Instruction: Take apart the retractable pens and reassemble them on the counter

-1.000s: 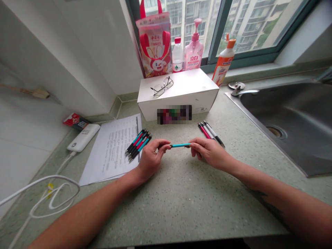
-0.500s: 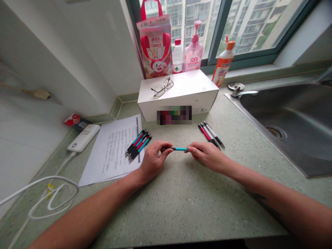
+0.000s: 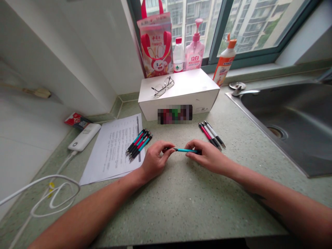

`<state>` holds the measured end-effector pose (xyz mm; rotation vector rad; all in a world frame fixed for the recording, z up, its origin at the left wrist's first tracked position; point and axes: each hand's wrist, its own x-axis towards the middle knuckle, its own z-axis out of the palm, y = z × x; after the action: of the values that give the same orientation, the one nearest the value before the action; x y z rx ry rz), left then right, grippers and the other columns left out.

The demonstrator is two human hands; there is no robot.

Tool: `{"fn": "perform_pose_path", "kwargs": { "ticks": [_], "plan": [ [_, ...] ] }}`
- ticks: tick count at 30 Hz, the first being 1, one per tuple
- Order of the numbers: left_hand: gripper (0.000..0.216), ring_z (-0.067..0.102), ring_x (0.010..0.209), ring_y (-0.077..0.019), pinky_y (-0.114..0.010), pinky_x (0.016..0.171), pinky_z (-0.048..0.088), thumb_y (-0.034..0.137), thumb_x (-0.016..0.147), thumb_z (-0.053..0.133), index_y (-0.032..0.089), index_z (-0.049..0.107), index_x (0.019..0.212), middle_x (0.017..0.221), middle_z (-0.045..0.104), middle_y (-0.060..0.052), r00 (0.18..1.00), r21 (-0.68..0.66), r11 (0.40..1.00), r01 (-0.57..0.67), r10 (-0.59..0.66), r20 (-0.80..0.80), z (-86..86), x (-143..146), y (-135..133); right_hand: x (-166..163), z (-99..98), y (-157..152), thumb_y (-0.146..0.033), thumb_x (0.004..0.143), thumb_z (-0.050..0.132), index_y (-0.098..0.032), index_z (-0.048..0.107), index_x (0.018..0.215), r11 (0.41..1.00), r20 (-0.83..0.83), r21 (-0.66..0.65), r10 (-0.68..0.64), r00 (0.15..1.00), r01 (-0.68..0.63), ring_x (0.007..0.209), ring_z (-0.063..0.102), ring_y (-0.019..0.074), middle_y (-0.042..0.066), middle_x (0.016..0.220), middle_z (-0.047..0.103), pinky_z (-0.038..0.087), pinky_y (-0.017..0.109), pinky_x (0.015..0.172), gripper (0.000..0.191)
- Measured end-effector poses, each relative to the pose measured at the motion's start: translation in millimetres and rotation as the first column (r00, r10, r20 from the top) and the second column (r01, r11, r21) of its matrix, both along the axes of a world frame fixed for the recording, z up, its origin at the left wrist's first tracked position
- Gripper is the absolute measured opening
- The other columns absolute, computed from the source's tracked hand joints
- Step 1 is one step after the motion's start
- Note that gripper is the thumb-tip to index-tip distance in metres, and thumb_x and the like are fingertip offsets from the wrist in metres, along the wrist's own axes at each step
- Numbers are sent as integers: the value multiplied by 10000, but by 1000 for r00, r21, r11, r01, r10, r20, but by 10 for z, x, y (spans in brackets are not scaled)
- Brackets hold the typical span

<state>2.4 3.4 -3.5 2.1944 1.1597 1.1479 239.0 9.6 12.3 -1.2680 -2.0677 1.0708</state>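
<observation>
A blue ballpoint pen [image 3: 184,150] lies level between my two hands, just above the counter. My left hand [image 3: 158,155] is closed, thumb and fingertips pinching its dark end, most of which they hide. At the other end, my right hand [image 3: 204,155] has its thumb and fingers around the blue barrel near the black end piece. A narrow dark section shows where the barrel meets the left fingertips; whether the parts are joined there I cannot tell. Left of my left hand, several blue and red pens [image 3: 138,145] lie bunched on printed paper [image 3: 106,152]. Beyond my right hand rest white and red pens [image 3: 211,133].
A white box [image 3: 178,90] carries eyeglasses [image 3: 163,87] behind the hands. Bottles and a pink-handled bag [image 3: 157,48] stand behind it by the window. At right is a steel sink [image 3: 293,138]; at left, a power bank [image 3: 84,137] with a white cable [image 3: 57,176].
My right hand has shifted its hold along the pen toward the black end, so more blue barrel shows. A narrow dark section now appears beside my left fingertips. My left hand has barely moved.
</observation>
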Motion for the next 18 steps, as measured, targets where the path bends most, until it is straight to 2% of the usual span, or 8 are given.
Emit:
{"fn": "perform_pose_path", "kwargs": {
  "ticks": [2, 5, 7, 9, 11, 13, 15, 18],
  "plan": [
    [122, 680, 750, -148, -273, 710, 542, 286, 959, 624, 179, 680, 972, 864, 733, -48, 1000, -24, 1000, -7, 7, 2, -6, -4, -9, -6, 5, -8, -392, 934, 582, -198, 679, 1037, 999, 26, -40, 15, 1000, -13, 743, 598, 179, 41, 829, 690, 425, 307, 652, 240],
    [170, 669, 622, -118, -236, 639, 525, 322, 975, 602, 172, 677, 999, 737, 717, -14, 1000, -95, 995, 9, -7, 31, -16, -7, -22, -13, 6, -13, -425, 1007, 446, -199, 709, 946, 996, 70, -65, 69, 995, -65, 652, 571, 165, 26, 707, 656, 399, 305, 605, 352],
    [191, 632, 534, -101, -212, 581, 490, 334, 986, 582, 169, 678, 997, 621, 675, 21, 999, -130, 991, 16, -11, 34, -21, -8, -30, -13, -3, -13, -400, 995, 477, -201, 703, 904, 997, 55, -11, 72, 996, -71, 724, 601, 177, 43, 783, 686, 427, 312, 657, 315],
    [210, 597, 486, -93, -202, 544, 457, 344, 993, 567, 170, 683, 980, 551, 637, 40, 1000, -148, 989, 11, -8, 19, -22, -8, -35, -11, -16, -13, -367, 946, 575, -204, 691, 942, 997, 19, 54, 51, 999, -52, 834, 623, 195, 62, 909, 707, 455, 324, 731, 201],
    [232, 581, 471, -90, -200, 534, 442, 357, 997, 558, 169, 688, 959, 538, 628, 42, 1000, -145, 989, 9, -8, 12, -19, -6, -36, -11, -24, -13, -353, 913, 628, -205, 685, 1011, 997, 5, 75, 30, 1000, -30, 889, 629, 206, 72, 979, 710, 466, 334, 775, 187],
    [251, 585, 477, -89, -201, 546, 446, 370, 1000, 551, 168, 691, 949, 554, 639, 37, 1000, -134, 991, 17, -15, 15, -14, -3, -32, -14, -23, -15, -375, 947, 583, -206, 689, 1085, 999, 37, 31, 36, 999, -38, 852, 637, 204, 68, 948, 717, 467, 335, 753, 243],
    [266, 588, 480, -88, -202, 556, 451, 382, 1001, 547, 168, 692, 940, 567, 648, 33, 1000, -123, 992, 24, -23, 16, -12, 1, -29, -15, -17, -18, -392, 995, 498, -205, 712, 1067, 998, 89, -12, 68, 994, -67, 769, 632, 194, 60, 863, 718, 458, 330, 705, 293],
    [275, 589, 482, -91, -209, 568, 458, 394, 1002, 544, 175, 694, 932, 565, 650, 33, 1000, -120, 992, 25, -25, -1, -13, 4, -26, -11, -15, -21, -355, 980, 530, -202, 718, 943, 996, 99, 49, 73, 992, -78, 763, 623, 187, 60, 857, 711, 454, 324, 697, 246]
  ]
}}
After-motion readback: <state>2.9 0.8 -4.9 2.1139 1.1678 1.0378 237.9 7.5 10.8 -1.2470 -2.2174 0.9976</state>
